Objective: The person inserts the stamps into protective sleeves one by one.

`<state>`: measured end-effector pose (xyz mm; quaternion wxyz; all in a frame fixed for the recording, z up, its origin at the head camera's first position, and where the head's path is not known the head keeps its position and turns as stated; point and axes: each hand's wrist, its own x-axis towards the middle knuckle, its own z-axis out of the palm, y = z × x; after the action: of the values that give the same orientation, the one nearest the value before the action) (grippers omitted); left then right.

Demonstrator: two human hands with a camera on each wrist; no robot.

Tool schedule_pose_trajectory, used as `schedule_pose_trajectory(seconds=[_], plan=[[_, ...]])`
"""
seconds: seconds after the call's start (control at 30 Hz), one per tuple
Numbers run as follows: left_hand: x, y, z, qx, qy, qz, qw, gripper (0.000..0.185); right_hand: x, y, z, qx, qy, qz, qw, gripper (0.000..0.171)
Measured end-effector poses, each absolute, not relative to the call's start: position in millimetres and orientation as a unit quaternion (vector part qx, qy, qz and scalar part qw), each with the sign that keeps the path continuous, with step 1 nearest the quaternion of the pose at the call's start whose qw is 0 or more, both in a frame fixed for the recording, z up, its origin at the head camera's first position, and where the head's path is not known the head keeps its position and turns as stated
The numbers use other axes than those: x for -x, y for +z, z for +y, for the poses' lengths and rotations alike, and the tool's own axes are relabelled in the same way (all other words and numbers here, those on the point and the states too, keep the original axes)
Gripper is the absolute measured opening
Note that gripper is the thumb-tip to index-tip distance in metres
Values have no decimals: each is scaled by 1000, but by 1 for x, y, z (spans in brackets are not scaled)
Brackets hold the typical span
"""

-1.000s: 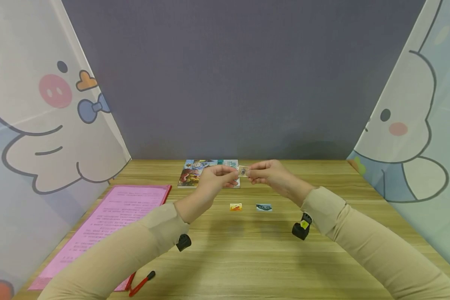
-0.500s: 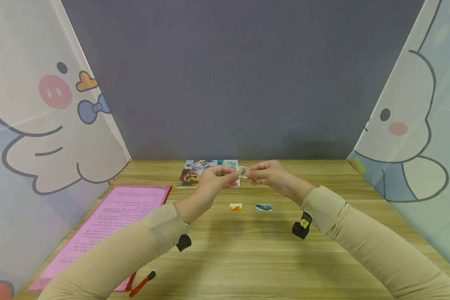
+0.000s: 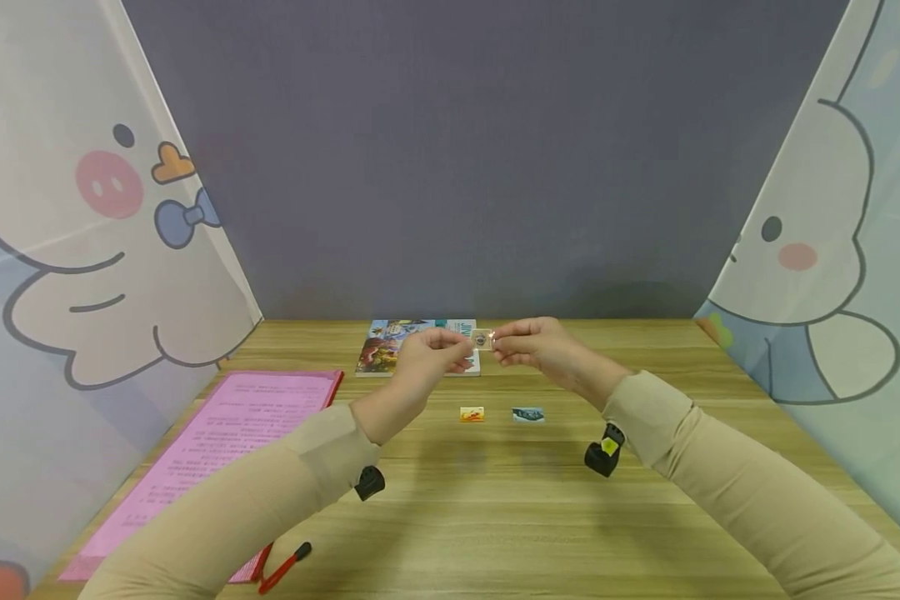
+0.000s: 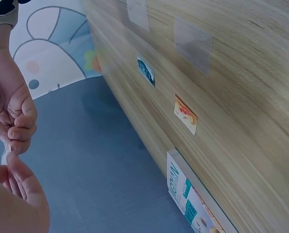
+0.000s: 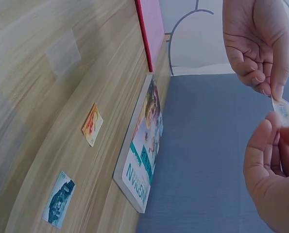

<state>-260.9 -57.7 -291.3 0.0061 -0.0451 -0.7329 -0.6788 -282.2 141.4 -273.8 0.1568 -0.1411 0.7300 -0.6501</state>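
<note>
Above the far part of the table, both hands hold a small stamp in a clear sleeve (image 3: 483, 339) out between them. My left hand (image 3: 433, 358) pinches its left edge between thumb and fingers. The right edge is pinched by my right hand (image 3: 540, 350). In the right wrist view the sleeve (image 5: 283, 112) looks pale, and its picture is faint. Nearer on the table lie an orange-yellow stamp (image 3: 472, 414) and a blue-grey stamp (image 3: 528, 414), side by side. Two clear sleeves, one (image 4: 193, 44) plain in the left wrist view, lie flat in front of them.
A colourful book (image 3: 378, 354) lies at the table's back edge, behind the left hand. On the left is a pink printed sheet (image 3: 217, 450) on a red-edged folder, with a red cord (image 3: 281, 571) by its near corner. A grey panel (image 3: 450, 167) stands behind the table.
The held sleeve has shifted slightly left and changed its tilt, with a bright glint now at its right side. More of it shows beside the right fingers. Both arms stay nearly still.
</note>
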Motion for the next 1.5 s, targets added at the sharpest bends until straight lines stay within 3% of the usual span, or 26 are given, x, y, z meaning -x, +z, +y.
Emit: schedule_pose_trajectory(seconds=[0.8, 1.5], plan=[[262, -296, -60, 40, -704, -709, 8, 14, 285, -280, 136, 107, -664, 729, 123, 21], [273, -302, -77, 16, -668, -744, 21, 18, 289, -292, 107, 74, -682, 718, 119, 31]])
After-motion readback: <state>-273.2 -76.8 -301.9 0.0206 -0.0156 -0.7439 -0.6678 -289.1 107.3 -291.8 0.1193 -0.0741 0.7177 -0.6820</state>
